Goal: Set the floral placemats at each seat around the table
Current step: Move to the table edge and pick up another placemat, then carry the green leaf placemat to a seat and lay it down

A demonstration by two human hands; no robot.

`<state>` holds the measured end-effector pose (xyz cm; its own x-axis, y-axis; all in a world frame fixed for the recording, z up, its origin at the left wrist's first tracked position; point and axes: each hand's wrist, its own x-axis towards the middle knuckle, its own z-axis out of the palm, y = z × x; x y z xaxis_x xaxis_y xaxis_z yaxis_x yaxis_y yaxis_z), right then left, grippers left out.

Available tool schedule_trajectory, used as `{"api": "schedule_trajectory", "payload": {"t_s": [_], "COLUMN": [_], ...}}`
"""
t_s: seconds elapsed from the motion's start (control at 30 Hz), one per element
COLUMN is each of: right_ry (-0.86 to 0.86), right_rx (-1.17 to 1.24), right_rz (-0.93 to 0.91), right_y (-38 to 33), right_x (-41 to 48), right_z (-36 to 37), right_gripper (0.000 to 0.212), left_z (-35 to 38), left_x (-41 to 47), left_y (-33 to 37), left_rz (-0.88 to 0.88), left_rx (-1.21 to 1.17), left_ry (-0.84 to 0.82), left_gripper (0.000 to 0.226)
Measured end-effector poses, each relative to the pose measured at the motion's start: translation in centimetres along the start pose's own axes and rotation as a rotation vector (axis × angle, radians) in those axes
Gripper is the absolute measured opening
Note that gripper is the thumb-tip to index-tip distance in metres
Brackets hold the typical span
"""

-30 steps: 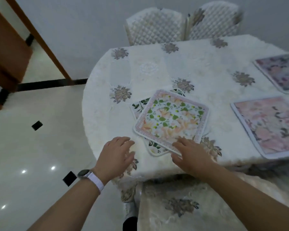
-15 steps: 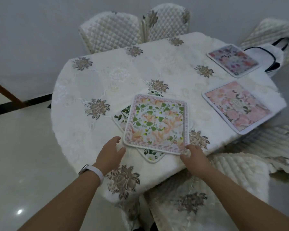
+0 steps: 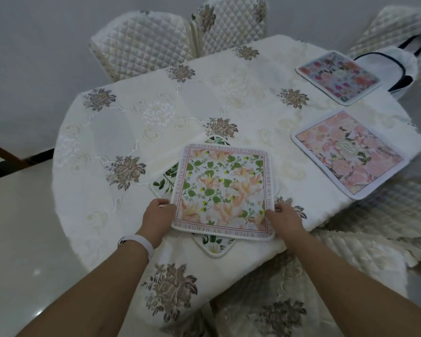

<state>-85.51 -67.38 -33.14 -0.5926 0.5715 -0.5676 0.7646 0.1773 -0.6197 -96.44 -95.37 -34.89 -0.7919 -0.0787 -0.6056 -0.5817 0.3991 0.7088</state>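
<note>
left hand point(image 3: 156, 218) | grips top placemat point(image 3: 223, 192) at 9 o'clock edge | right hand point(image 3: 286, 218) | grips 3 o'clock edge | desk point(image 3: 136, 113) | second placemat point(image 3: 164, 177) beneath

Embroidered cream cloth tablecloth point(image 3: 136, 122) with a soft sheen; smooth matt printed placemat point(image 3: 223, 190); quilted satin-like fabric chair covers point(image 3: 141, 42); glossy polished floor point(image 3: 20, 239)
</note>
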Motion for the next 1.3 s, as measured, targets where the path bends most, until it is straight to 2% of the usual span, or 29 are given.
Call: {"api": "schedule_trajectory", "payload": {"t_s": [0.2, 0.4, 0.67, 0.97, 1.3], "right_ry": [-0.062, -0.032, -0.025, -0.014, -0.175], "right_rx": [0.091, 0.128, 0.112, 0.098, 0.102], "right_rz": [0.081, 0.014, -0.105, -0.247, -0.420], "right_y": [0.1, -0.8, -2.1, -3.0, -5.6], "right_x": [1.7, 0.2, -3.9, -9.9, -14.2], "right_z": [0.4, 0.1, -0.6, -0.2, 0.9], "right_gripper": [0.032, 0.027, 0.022, 0.017, 0.015], "left_z": [1.5, 1.4, -1.9, -6.5, -11.2], "left_x": [0.9, -0.4, -4.3, -9.9, -17.3], "left_y": [2.2, 2.5, 1.3, -0.4, -3.2], "left_rz": [0.015, 0.125, 0.183, 0.264, 0.242], "left_rx": [0.005, -0.009, -0.108, -0.283, -0.511], "left_ry": [-0.072, -0.044, -0.026, 0.048, 0.234], "left_gripper": [0.019, 0.012, 0.011, 0.009, 0.010]}}
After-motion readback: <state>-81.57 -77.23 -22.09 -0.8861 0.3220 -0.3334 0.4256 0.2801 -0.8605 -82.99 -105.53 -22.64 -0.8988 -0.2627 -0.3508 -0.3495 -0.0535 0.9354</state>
